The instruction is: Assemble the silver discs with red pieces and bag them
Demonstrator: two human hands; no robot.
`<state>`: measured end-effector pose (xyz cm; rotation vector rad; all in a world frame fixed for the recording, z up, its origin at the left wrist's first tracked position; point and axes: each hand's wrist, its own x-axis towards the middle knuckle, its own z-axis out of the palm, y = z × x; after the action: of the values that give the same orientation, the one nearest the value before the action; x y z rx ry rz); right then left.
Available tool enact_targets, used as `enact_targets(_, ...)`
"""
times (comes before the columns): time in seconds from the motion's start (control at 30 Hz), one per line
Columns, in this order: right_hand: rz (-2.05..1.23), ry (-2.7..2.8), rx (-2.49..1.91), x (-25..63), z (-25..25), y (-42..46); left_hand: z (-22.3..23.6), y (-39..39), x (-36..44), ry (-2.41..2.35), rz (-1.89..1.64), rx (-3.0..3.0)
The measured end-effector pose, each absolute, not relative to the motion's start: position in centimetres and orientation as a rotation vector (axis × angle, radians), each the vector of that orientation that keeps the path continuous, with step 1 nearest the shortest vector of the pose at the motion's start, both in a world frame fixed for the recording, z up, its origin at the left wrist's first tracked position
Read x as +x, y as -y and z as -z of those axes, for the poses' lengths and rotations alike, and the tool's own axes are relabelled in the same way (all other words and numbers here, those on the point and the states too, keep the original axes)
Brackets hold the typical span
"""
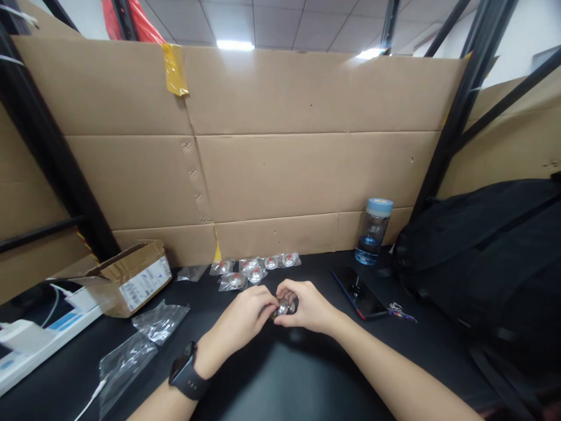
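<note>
Both hands meet over the black table at a small, round, shiny metal piece (284, 306), partly covered by fingers. My right hand (304, 305) curls around its right side, thumb below and fingers above. From the left, my left hand (254, 307) pinches at the same piece with thumb and forefinger; a dark watch sits on that wrist. Just beyond the hands lie several clear plastic packets (255, 273), each with a round silvery piece showing a red mark. What exactly the metal piece is cannot be made out.
Empty clear bags (160, 321) and an opened cardboard box (131, 278) lie left, beside a white power strip (52, 342). To the right are a phone (359, 292), keys (401, 313), a blue-lidded bottle (374, 231) and a black backpack (482, 257). A cardboard wall (307, 175) stands behind.
</note>
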<state>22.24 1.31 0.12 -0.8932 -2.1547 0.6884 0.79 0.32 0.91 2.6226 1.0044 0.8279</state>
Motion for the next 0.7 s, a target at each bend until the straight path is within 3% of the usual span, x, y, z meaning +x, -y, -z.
enact_targets(0.7, -0.676, 2.206, -0.884, 22.23, -0.14, -1.0, -0.08, -0.47, 1.04, -1.085, -0.791, 2.558)
